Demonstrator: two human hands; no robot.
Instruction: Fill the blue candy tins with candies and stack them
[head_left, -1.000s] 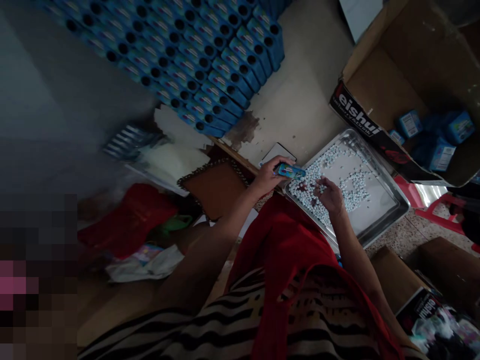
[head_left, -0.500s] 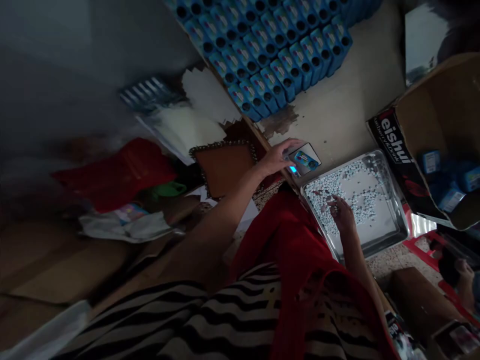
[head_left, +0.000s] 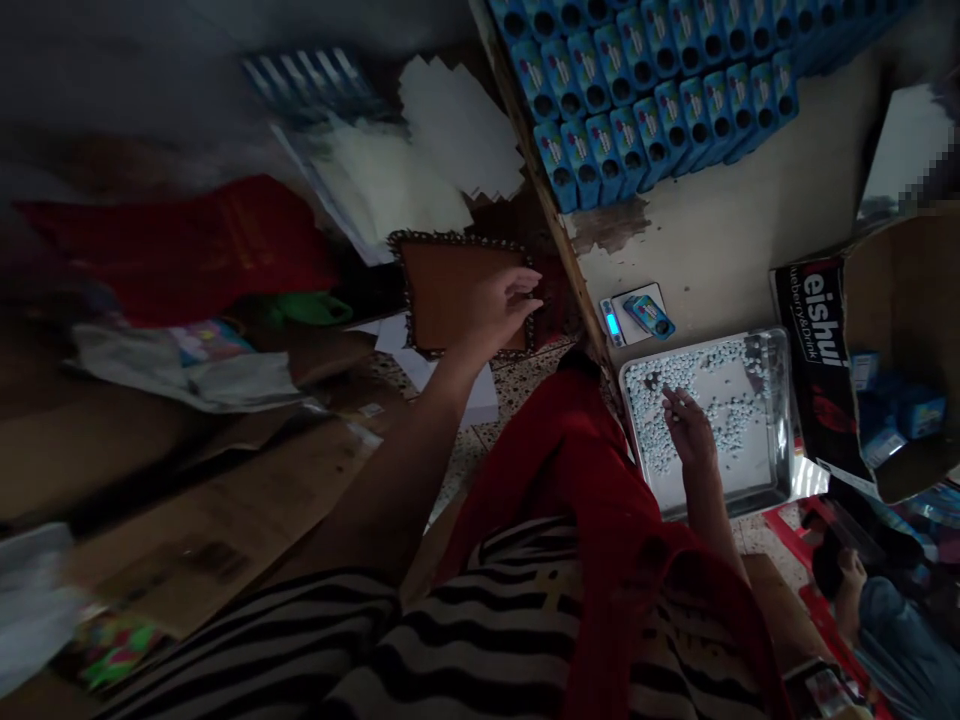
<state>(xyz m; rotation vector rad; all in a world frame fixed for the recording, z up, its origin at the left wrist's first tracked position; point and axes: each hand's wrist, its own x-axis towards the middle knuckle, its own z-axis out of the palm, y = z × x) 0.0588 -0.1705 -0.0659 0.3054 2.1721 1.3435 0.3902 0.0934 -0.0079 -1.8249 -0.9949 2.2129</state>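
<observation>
My left hand (head_left: pixel 514 300) is raised over a brown, dark-fringed panel (head_left: pixel 439 295), its fingers apart and nothing between them. To its right, a blue box (head_left: pixel 649 316) lies tilted on a small digital scale (head_left: pixel 613 324) with a lit blue display. Just below the scale is a metal tray (head_left: pixel 784 420) strewn with small pale candies (head_left: pixel 652 440). Over these candies my right hand (head_left: pixel 691 432) is held low, palm up, fingers curled together; a pale bit shows at the fingertips.
Rows of upright blue boxes (head_left: pixel 660 130) stand at the table's far end. An open carton (head_left: pixel 821 370) with blue boxes inside is right of the tray. A wooden edge (head_left: pixel 559 200) bounds the table. A person's arm (head_left: pixel 850 595) shows at lower right.
My left hand has left the scale and moved left, off the table; the box stays on the scale. My right hand remains over the tray, fingers more curled. The view has shifted.
</observation>
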